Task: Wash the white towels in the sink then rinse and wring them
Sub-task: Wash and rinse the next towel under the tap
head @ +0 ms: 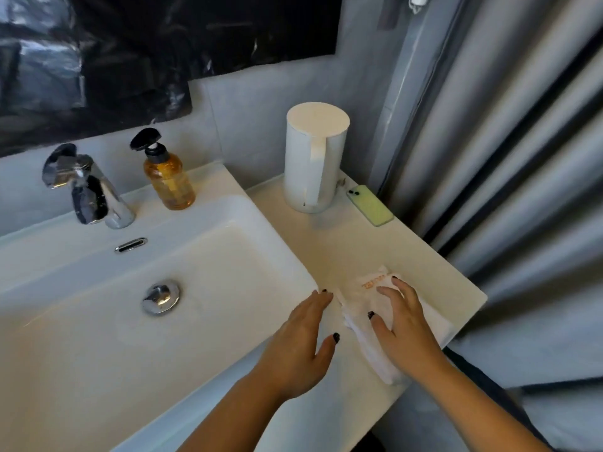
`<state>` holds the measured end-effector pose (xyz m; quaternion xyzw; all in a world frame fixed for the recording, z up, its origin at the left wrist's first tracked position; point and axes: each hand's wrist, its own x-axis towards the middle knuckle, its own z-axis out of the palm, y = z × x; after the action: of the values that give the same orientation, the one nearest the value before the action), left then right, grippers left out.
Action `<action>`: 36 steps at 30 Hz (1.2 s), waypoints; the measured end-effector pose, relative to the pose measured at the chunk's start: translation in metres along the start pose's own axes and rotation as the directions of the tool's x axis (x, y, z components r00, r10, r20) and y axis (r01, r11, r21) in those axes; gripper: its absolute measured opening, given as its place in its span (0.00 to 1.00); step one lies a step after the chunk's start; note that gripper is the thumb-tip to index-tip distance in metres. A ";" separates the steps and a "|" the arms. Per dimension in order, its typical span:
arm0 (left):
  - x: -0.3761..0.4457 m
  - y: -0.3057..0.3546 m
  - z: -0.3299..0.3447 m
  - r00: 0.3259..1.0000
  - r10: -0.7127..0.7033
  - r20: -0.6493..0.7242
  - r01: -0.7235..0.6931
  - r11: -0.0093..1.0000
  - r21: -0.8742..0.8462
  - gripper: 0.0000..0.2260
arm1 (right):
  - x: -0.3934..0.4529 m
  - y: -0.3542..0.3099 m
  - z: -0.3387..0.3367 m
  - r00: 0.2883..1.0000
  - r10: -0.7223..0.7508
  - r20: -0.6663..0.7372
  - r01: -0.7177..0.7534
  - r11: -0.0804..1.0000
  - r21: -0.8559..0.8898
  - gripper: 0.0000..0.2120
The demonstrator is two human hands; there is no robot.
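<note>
**Both hands at the towel beside the sink**

The right hand lies flat on the white towel, with the fingers straight and spread; it presses on the cloth and does not grip it. The towel is folded and lies on the counter, under this hand, just to the right of the sink. Orange letters show on the towel in front of the fingertips.

The left hand is also flat and relaxed, with straight fingers. It rests at the right rim of the sink, just left of the towel; whether its fingertips touch the cloth I cannot tell.

Beyond the hands stand a white kettle and, right of it, a green phone. Far to the left of the hands are the faucet and an amber bottle with a black pump. The drain is left of the left hand.
</note>
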<state>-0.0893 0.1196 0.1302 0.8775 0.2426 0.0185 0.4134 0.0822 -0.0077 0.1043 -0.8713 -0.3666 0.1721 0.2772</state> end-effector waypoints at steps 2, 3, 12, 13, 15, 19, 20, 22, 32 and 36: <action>0.022 0.014 0.017 0.999 -0.031 -0.013 0.031 1.000 0.005 0.27 | 0.020 0.028 -0.013 0.996 0.084 0.038 -0.083 0.996 -0.024 0.22; 0.034 0.021 0.027 0.997 -0.065 -0.033 0.065 0.998 0.002 0.27 | 0.031 0.042 -0.021 0.991 0.120 0.065 -0.117 0.992 -0.040 0.22; 0.124 0.046 0.139 0.827 -0.559 -0.063 0.559 0.829 -0.022 0.35 | 0.098 0.127 -0.053 0.890 0.286 0.354 -0.219 0.951 -0.218 0.24; 0.130 0.047 0.146 0.801 -0.593 -0.084 0.596 0.803 0.011 0.36 | 0.100 0.131 -0.054 0.879 0.288 0.379 -0.216 0.951 -0.221 0.24; 0.137 0.047 0.152 0.752 -0.643 -0.148 0.654 0.756 0.039 0.36 | 0.104 0.136 -0.051 0.868 0.283 0.409 -0.199 0.951 -0.235 0.25; 0.142 0.040 0.145 0.705 -0.669 -0.237 0.700 0.709 0.080 0.27 | 0.102 0.136 -0.045 0.856 0.222 0.467 -0.225 0.973 -0.050 0.28; 0.142 0.038 0.141 0.698 -0.675 -0.241 0.704 0.709 0.053 0.23 | 0.102 0.134 -0.044 0.854 0.200 0.481 -0.224 0.974 -0.006 0.27; 0.143 0.038 0.133 0.694 -0.685 -0.221 0.699 0.715 -0.019 0.15 | 0.101 0.129 -0.043 0.862 0.125 0.492 -0.167 0.985 0.043 0.16; 0.112 0.095 0.082 0.615 -0.714 -0.336 0.339 0.623 -0.705 0.07 | 0.115 0.081 -0.095 0.892 -0.008 0.452 -0.246 0.829 0.501 0.10; 0.099 0.123 0.040 0.570 -0.667 -0.479 0.164 0.664 -0.729 0.05 | 0.122 0.031 -0.118 0.912 -0.122 0.391 -0.183 0.733 0.655 0.11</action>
<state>0.0575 0.0680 0.1771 0.5219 0.5762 0.3312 0.5348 0.2411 0.0220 0.1664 -0.6593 -0.3129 0.4767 0.4901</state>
